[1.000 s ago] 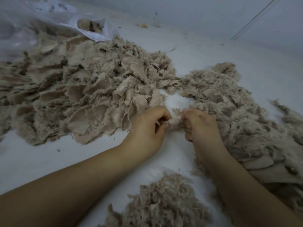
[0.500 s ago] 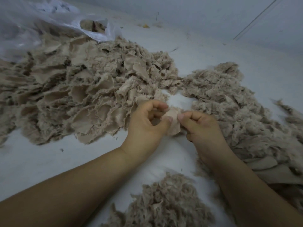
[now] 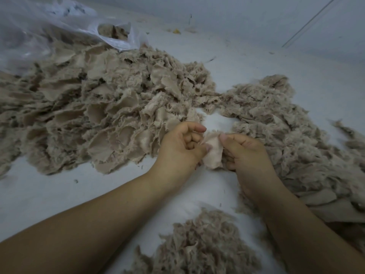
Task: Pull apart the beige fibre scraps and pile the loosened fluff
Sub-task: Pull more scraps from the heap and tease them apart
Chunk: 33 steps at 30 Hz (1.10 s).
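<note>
A small beige fibre scrap hangs between my two hands above the white surface. My left hand pinches its left edge with thumb and curled fingers. My right hand pinches its right edge, thumb on top. A big heap of beige scraps lies to the left and behind. A second spread of shredded beige fibre runs along the right. A low pile of loosened fluff sits near me between my forearms.
A clear plastic bag with some scraps inside lies at the back left, partly over the big heap. The white surface carries small dark specks. A pale wall rises at the back, with a small yellow bit near it.
Both hands have lifted slightly and drawn a little apart. The scrap, bunched between my fingertips before, now hangs open as a flat piece between them.
</note>
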Tool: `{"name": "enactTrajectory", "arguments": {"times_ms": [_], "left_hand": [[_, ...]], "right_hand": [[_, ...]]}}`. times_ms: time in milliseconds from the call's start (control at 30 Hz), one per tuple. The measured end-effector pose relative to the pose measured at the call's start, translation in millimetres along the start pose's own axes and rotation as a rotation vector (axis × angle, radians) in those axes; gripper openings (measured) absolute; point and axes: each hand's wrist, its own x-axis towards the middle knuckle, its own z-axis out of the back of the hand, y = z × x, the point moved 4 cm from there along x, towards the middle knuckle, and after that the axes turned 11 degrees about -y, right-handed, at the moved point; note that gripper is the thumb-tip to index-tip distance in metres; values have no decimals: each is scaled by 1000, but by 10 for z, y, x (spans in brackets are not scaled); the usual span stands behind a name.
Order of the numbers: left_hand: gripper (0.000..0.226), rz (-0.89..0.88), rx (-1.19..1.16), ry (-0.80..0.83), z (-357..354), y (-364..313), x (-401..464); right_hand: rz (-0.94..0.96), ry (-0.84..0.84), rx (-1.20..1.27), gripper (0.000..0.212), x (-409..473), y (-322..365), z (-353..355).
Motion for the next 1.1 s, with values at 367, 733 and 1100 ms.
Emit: {"name": "enactTrajectory", "arguments": {"times_ms": [367, 733, 1100], "left_hand": [[32, -180, 197, -54, 34, -140, 0], [3, -988, 1534, 96, -85, -494, -65], [7, -484, 1102, 316, -717, -118, 360]], "right_hand": [[-74, -121, 53, 38, 47, -28, 32], [-128, -264, 82, 24, 136, -90, 117], [-185, -270, 132, 25, 108, -33, 93]]}}
